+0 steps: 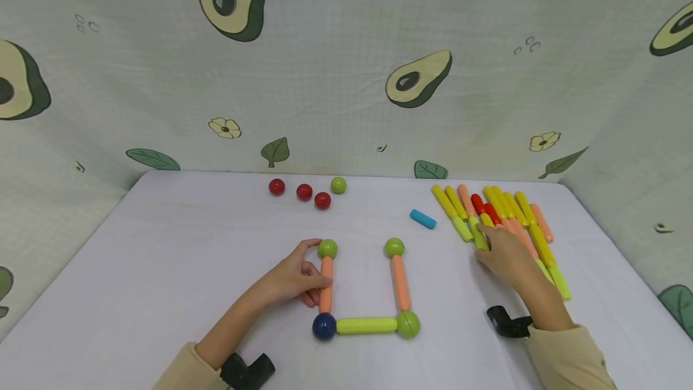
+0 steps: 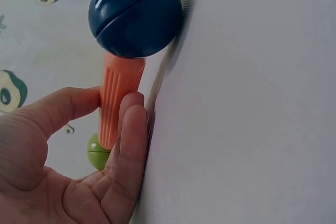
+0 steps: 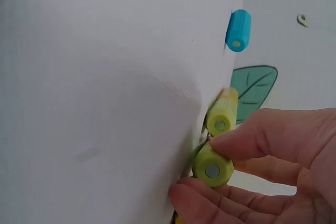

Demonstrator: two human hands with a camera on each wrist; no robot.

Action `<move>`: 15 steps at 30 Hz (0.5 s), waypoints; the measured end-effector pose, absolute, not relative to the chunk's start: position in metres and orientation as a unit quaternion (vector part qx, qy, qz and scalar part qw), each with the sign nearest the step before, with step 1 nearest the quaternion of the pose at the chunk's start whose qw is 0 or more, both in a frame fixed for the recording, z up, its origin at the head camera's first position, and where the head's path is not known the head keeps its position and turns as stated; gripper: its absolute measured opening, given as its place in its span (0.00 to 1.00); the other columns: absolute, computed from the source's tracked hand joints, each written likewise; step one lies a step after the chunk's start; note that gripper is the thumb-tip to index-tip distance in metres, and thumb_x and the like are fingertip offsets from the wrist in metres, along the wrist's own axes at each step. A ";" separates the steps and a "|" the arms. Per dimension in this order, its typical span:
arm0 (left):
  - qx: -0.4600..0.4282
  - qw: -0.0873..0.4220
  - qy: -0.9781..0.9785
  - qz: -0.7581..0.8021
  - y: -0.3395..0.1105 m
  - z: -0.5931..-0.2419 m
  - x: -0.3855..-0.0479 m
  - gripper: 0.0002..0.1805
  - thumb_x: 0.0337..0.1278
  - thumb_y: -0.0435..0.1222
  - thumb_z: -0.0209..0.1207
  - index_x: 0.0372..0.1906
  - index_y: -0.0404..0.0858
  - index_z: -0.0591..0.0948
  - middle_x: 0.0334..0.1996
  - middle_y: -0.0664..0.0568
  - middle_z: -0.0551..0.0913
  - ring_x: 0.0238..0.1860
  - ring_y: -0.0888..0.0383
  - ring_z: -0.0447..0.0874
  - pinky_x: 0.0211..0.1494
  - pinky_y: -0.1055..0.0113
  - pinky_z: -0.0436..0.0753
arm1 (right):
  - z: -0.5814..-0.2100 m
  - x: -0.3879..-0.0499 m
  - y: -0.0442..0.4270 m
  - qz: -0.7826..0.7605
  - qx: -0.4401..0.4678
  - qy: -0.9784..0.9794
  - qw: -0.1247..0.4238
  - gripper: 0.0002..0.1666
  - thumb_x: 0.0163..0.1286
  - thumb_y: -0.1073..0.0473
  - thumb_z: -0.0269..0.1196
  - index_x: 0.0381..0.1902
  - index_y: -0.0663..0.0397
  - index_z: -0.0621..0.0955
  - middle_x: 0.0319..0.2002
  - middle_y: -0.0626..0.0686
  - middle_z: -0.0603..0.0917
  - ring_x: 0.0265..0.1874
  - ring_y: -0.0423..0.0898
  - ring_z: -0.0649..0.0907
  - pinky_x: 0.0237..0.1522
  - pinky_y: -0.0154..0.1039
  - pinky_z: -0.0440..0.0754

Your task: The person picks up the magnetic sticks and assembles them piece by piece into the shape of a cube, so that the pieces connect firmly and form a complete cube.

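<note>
A: Where do we find the orange stick?

B: It is right inside the left grip. We see the thumb on one side and curled fingers on the other, pinching it along its middle. A navy ball sits at its near end and a green ball at its far end. One fingertip reaches the edge of that green ball, though we can't tell if it touches.

A: And the right grip?

B: We see it pinching a lime stick, thumb above and fingers below, with the stick's round end facing the right wrist view. Another pale stick lies just beside the thumb.

A: What lies around them?

B: Close about the right grip we have a pile of sticks, mostly yellow, lime and salmon. A blue stick rests apart, to the pile's left.

A: Is anything joined to the navy ball?

B: Yes, a longer lime bar runs right to a second green ball. From there a salmon stick leads away to a third green ball, so we see three sides on the surface.
</note>
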State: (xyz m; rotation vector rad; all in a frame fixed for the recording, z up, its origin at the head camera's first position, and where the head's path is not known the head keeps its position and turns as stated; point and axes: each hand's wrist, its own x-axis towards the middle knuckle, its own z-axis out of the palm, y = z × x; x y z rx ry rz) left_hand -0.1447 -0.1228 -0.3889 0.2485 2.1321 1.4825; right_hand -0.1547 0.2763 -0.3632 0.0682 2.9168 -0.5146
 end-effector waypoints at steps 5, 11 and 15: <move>0.089 0.265 0.788 0.549 -0.123 -0.388 -0.144 0.48 0.65 0.29 0.67 0.81 0.29 0.52 0.29 0.48 0.83 0.24 0.60 0.84 0.32 0.67 0.87 | -0.364 -0.153 0.277 -0.156 0.021 0.984 0.087 0.37 0.74 0.62 0.62 0.74 0.79 0.66 0.67 0.83 0.70 0.54 0.72 0.76 0.63 0.72 0.75; 0.087 0.270 0.785 0.551 -0.123 -0.390 -0.145 0.48 0.66 0.29 0.67 0.82 0.29 0.51 0.29 0.49 0.84 0.24 0.60 0.84 0.32 0.67 0.87 | -0.360 -0.148 0.278 -0.129 0.020 0.989 0.074 0.33 0.78 0.60 0.59 0.72 0.79 0.69 0.66 0.81 0.73 0.63 0.77 0.74 0.66 0.74 0.71; 0.089 0.273 0.782 0.554 -0.124 -0.390 -0.145 0.48 0.66 0.29 0.66 0.82 0.29 0.51 0.29 0.49 0.83 0.24 0.61 0.84 0.32 0.68 0.86 | -0.355 -0.149 0.282 -0.135 0.025 0.987 0.084 0.30 0.81 0.58 0.53 0.70 0.79 0.72 0.65 0.81 0.74 0.60 0.76 0.76 0.63 0.74 0.73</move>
